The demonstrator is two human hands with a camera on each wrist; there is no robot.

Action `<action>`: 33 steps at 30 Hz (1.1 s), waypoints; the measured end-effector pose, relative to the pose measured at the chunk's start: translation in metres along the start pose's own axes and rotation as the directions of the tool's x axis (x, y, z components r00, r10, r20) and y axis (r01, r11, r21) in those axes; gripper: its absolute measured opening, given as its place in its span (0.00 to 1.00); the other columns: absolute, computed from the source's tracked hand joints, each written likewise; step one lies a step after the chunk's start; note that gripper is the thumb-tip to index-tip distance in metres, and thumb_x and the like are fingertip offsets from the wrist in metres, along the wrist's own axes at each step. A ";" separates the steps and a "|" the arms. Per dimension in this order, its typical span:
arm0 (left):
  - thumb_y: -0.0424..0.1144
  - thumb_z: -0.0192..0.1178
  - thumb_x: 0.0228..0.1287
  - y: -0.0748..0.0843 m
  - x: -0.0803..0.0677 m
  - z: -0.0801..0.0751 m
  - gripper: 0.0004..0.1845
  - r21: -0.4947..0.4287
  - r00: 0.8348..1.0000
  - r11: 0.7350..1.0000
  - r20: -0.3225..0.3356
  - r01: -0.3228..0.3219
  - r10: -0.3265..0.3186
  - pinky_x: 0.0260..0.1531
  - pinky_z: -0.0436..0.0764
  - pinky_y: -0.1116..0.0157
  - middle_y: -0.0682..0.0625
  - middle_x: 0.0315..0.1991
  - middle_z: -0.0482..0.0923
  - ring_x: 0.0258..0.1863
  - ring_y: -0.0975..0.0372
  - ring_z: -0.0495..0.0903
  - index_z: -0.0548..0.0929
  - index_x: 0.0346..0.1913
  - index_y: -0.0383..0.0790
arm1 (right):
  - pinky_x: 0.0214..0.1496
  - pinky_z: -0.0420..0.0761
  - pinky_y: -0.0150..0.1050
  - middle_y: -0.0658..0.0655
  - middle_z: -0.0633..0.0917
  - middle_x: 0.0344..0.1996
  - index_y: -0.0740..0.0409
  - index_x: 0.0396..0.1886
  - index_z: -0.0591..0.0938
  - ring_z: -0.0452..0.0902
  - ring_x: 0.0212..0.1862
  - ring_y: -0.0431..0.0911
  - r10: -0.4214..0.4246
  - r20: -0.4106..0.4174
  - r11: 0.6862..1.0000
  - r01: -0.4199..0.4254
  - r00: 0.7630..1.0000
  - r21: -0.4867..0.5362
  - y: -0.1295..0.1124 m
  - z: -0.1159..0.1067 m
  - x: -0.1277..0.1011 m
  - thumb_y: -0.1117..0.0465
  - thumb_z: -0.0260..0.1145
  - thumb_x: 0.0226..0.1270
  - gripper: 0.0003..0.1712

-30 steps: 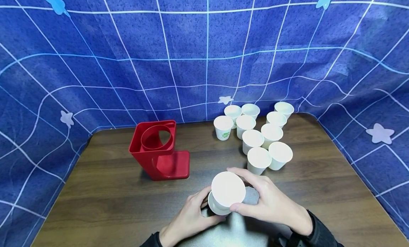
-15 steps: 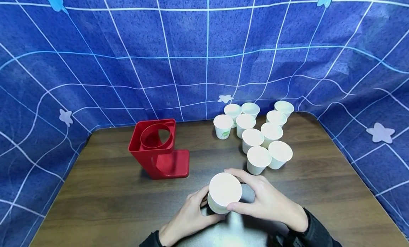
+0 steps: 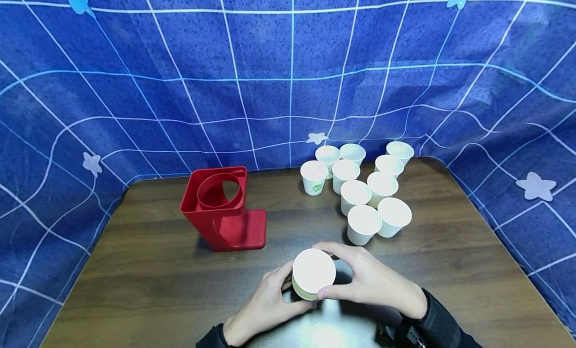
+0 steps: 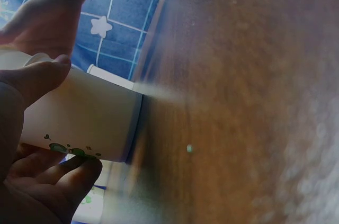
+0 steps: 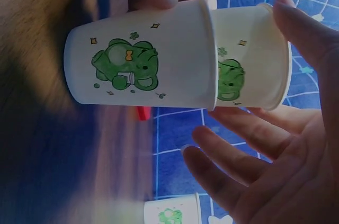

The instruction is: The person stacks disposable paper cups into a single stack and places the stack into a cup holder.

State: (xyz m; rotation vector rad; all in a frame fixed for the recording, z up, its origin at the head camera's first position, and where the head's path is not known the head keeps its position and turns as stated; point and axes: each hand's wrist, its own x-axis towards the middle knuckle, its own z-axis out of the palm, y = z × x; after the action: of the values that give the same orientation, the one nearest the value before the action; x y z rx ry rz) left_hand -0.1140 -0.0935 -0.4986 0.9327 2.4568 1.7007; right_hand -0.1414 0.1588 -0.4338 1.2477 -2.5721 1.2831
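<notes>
In the head view, my left hand (image 3: 270, 300) grips a lower paper cup (image 5: 180, 75) around its side. That cup is white with a green cartoon animal print, seen in the right wrist view. An upper paper cup (image 3: 313, 270) of the same kind sits partly inside it, its rim still standing above the lower cup's rim. My right hand (image 3: 369, 280) holds the upper cup between thumb and fingers near the rim. The left wrist view shows the left fingers curled about the lower cup (image 4: 90, 113), above the wooden table.
Several white paper cups (image 3: 355, 195) stand upright in a cluster at the back right. A red plastic holder (image 3: 211, 208) with a ring in its top stands left of centre on the wooden table (image 3: 148, 288). Blue patterned cloth (image 3: 270, 53) hangs behind and on both sides.
My right hand has lowered the upper cup deeper into the lower one and drifted slightly left and toward me. The left hand has stayed nearly still.
</notes>
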 end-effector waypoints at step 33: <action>0.46 0.79 0.56 0.001 -0.001 -0.001 0.39 -0.003 1.000 1.000 0.000 0.029 -0.029 0.58 0.84 0.65 0.52 0.62 0.80 0.60 0.62 0.81 0.73 0.70 0.52 | 0.65 0.81 0.44 0.38 0.81 0.60 0.46 0.67 0.78 0.78 0.63 0.39 0.054 0.103 0.993 -0.043 0.993 -0.110 0.006 0.007 0.000 0.33 0.74 0.58 0.41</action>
State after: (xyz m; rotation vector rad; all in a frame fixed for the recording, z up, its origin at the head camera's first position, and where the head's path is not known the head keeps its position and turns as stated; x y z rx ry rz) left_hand -0.1130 -0.0943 -0.4981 0.8927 2.4546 1.6953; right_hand -0.1432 0.1557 -0.4426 1.2744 -2.7197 1.0970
